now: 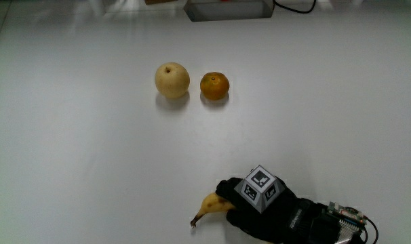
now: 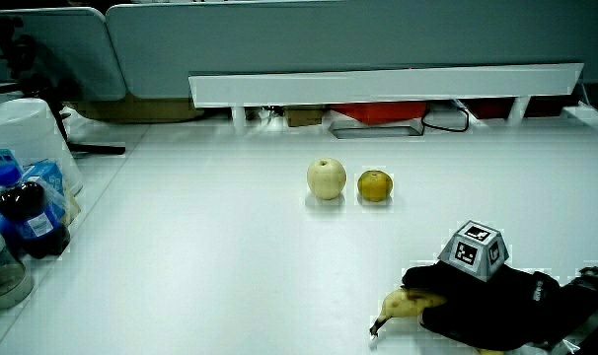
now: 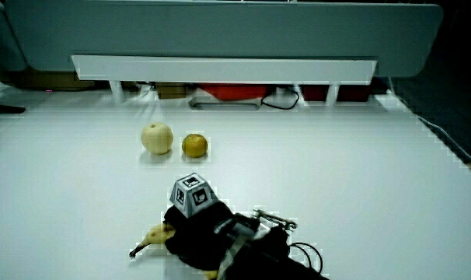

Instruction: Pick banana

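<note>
The curved yellow banana (image 1: pixel 211 206) lies on the white tabletop (image 1: pixel 83 149) near the person's edge, its stem tip free at about 8 o'clock from the black-gloved hand (image 1: pixel 260 207), whose fingers wrap its body. At 11 o'clock from the banana, well apart, a pale round pear (image 1: pixel 172 80) sits just beside a small orange tangerine (image 1: pixel 214 86); bare surface lies between.

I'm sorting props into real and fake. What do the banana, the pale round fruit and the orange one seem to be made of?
Banana: looks like real fruit, matte yellow peel with a dark stem tip; plastic can't be ruled out. The hand covers most of it. Pale round fruit: smooth, creamy skin with a stem dimple, likely a real pear or apple. Orange fruit: dull rind with a soft sheen, probably real citrus.
</note>
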`<action>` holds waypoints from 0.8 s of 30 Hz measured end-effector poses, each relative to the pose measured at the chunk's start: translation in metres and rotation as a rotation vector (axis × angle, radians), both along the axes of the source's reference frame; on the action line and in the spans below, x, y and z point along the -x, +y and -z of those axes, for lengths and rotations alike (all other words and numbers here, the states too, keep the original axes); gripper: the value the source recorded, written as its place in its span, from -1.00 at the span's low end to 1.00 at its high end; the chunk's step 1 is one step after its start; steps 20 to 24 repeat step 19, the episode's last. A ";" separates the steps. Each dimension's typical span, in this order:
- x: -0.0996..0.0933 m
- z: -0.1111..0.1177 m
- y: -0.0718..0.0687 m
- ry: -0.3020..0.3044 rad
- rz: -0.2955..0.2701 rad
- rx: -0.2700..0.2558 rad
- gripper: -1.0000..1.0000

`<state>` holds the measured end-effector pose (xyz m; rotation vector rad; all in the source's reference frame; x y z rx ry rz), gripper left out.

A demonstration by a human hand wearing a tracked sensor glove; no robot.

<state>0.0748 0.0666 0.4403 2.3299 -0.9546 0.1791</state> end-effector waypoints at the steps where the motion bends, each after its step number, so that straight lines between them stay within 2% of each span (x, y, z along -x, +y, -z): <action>1: -0.002 0.000 -0.003 0.001 -0.006 0.001 1.00; 2: -0.004 0.002 -0.008 -0.033 -0.041 0.026 1.00; 3: -0.006 0.003 -0.013 -0.010 -0.033 -0.011 1.00; 4: -0.008 0.006 -0.019 -0.010 -0.048 -0.009 1.00; 5: -0.010 0.010 -0.024 0.000 -0.052 -0.047 1.00; 6: -0.011 0.015 -0.031 -0.009 -0.068 -0.053 1.00; 8: -0.015 0.016 -0.042 0.010 -0.093 -0.066 1.00; 9: -0.016 0.022 -0.049 0.010 -0.109 -0.088 1.00; 10: -0.018 0.021 -0.054 0.011 -0.125 -0.072 1.00; 11: -0.020 0.024 -0.060 0.017 -0.139 -0.093 1.00; 12: -0.022 0.026 -0.066 0.010 -0.153 -0.082 1.00; 14: -0.025 0.033 -0.077 0.035 -0.168 -0.128 1.00; 15: -0.027 0.034 -0.082 0.028 -0.180 -0.112 1.00; 16: -0.028 0.036 -0.087 0.042 -0.184 -0.135 1.00; 17: -0.029 0.036 -0.092 0.045 -0.198 -0.119 1.00; 18: -0.030 0.038 -0.096 0.050 -0.198 -0.143 1.00; 19: -0.032 0.033 -0.101 0.049 -0.212 -0.117 1.00; 24: -0.032 0.033 -0.101 0.049 -0.212 -0.117 1.00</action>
